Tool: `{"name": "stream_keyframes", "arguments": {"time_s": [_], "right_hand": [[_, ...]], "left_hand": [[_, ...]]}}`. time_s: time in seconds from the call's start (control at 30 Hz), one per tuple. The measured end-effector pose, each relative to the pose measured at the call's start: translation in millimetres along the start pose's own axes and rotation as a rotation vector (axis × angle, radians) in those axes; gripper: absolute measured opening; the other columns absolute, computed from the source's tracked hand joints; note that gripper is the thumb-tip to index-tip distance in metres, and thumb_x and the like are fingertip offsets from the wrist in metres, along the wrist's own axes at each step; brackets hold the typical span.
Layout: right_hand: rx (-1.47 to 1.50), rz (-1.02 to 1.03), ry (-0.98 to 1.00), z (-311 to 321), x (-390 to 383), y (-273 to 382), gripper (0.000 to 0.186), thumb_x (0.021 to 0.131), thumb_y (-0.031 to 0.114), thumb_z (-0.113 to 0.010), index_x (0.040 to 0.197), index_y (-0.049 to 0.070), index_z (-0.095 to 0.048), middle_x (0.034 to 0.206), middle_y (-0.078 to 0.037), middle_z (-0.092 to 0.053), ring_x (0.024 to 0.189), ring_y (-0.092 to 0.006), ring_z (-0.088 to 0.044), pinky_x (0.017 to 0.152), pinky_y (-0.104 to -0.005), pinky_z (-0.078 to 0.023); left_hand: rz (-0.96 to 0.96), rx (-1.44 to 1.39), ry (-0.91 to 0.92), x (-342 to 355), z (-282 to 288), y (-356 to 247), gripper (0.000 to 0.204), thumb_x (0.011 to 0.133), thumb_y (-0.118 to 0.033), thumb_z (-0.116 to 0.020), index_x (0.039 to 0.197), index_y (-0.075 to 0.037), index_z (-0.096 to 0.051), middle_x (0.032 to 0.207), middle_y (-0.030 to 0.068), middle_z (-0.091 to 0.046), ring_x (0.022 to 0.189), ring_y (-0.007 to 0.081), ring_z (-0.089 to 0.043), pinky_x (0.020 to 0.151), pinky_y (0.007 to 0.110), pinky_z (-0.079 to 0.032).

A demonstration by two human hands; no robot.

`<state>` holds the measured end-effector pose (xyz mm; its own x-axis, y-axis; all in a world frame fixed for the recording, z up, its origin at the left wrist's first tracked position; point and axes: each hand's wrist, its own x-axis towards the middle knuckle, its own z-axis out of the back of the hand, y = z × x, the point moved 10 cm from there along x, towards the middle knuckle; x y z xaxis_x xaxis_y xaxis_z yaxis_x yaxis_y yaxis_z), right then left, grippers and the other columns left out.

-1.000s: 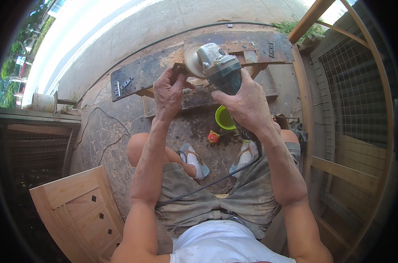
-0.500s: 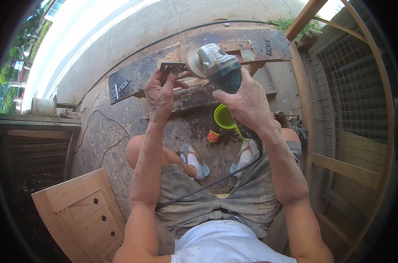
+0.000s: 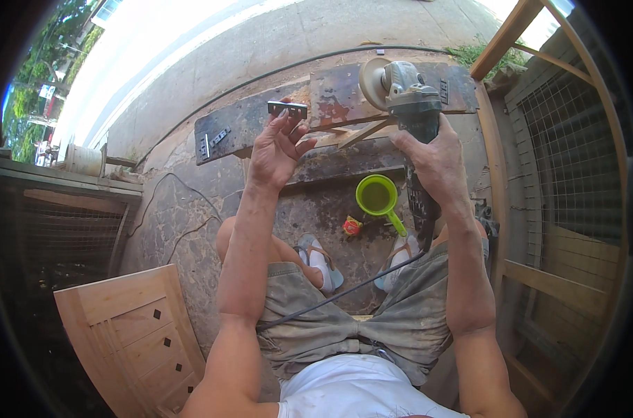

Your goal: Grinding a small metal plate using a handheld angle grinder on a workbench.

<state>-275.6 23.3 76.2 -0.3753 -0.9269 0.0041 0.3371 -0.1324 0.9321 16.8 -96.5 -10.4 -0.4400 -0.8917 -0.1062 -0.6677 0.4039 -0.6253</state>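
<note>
My left hand [image 3: 275,157] pinches a small dark metal plate with holes [image 3: 287,109] between thumb and fingers, above the low plank bench [image 3: 261,115]. The plate's shiny edge faces me. In my right hand [image 3: 438,164] is an angle grinder [image 3: 415,104], gripped by its dark green body, with a pale round disc [image 3: 373,82] on its left side. The disc stands apart from the plate, to its right. I cannot tell whether it spins. Similar metal pieces lie at the bench's left end [image 3: 221,136] and right end [image 3: 444,90].
A green dipper [image 3: 376,196] and a red-yellow packet [image 3: 352,225] sit on the stained floor between my feet and the bench. The black power cord [image 3: 337,296] crosses my lap. A wooden panel [image 3: 132,320] leans at lower left. Wire mesh framing [image 3: 567,125] stands at right.
The grinder has moved right, away from the plate, and its disc no longer sits beside it. My left hand has turned, showing more palm. The whole view has shifted slightly.
</note>
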Motion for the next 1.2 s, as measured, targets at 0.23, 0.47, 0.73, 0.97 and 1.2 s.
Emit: {"name": "stream_keyframes", "arguments": {"time_s": [0.23, 0.47, 0.73, 0.97, 1.2], "right_hand": [[-0.008, -0.007, -0.014, 12.9, -2.0, -14.2, 0.053, 0.091, 0.033, -0.087, 0.127, -0.002, -0.072, 0.107, -0.016, -0.082, 0.1, -0.0274, -0.079, 0.096, -0.0423, -0.061], [0.074, -0.012, -0.031, 29.4, -3.1, -18.9, 0.05, 0.092, 0.037, -0.087, 0.125, 0.002, -0.074, 0.099, -0.012, -0.081, 0.092, -0.0201, -0.077, 0.088, -0.0388, -0.061], [0.156, -0.013, -0.109, 75.5, -3.4, -22.1, 0.045, 0.095, 0.031, -0.089, 0.125, 0.002, -0.074, 0.106, -0.006, -0.079, 0.097, -0.0129, -0.074, 0.09, -0.0305, -0.059], [0.189, -0.119, -0.09, 50.6, -1.8, -36.8, 0.051, 0.093, 0.027, -0.088, 0.13, -0.003, -0.069, 0.107, -0.011, -0.079, 0.098, -0.0173, -0.075, 0.091, -0.0352, -0.061], [0.122, -0.203, 0.059, 25.3, 0.9, -26.4, 0.066, 0.089, 0.029, -0.088, 0.133, -0.009, -0.058, 0.109, -0.028, -0.078, 0.103, -0.0397, -0.081, 0.094, -0.0483, -0.063]], "left_hand": [[0.052, -0.04, 0.03, 3.5, 2.7, 18.3, 0.029, 0.118, -0.02, -0.058, 0.145, -0.012, -0.065, 0.12, 0.0072, -0.078, 0.104, 0.0224, -0.075, 0.093, 0.049, -0.07], [0.229, 0.669, -0.017, 4.6, 10.7, 59.2, 0.025, 0.114, -0.018, -0.063, 0.137, -0.009, -0.069, 0.119, 0.0091, -0.079, 0.091, 0.0179, -0.077, 0.083, 0.042, -0.069], [0.534, 1.751, 0.168, 38.9, 111.4, 326.7, 0.032, 0.09, -0.024, -0.071, 0.109, -0.001, -0.082, 0.104, 0.0263, -0.081, 0.106, 0.0421, -0.08, 0.095, 0.053, -0.063], [0.623, 1.907, 0.055, 26.6, 204.4, 429.9, 0.033, 0.095, -0.023, -0.069, 0.117, -0.002, -0.081, 0.117, 0.0259, -0.081, 0.11, 0.0457, -0.079, 0.094, 0.056, -0.062], [0.643, 1.975, 0.101, 2.9, 175.5, 421.9, 0.031, 0.097, -0.023, -0.069, 0.116, -0.002, -0.081, 0.114, 0.0254, -0.082, 0.106, 0.0437, -0.079, 0.092, 0.054, -0.062]]}}
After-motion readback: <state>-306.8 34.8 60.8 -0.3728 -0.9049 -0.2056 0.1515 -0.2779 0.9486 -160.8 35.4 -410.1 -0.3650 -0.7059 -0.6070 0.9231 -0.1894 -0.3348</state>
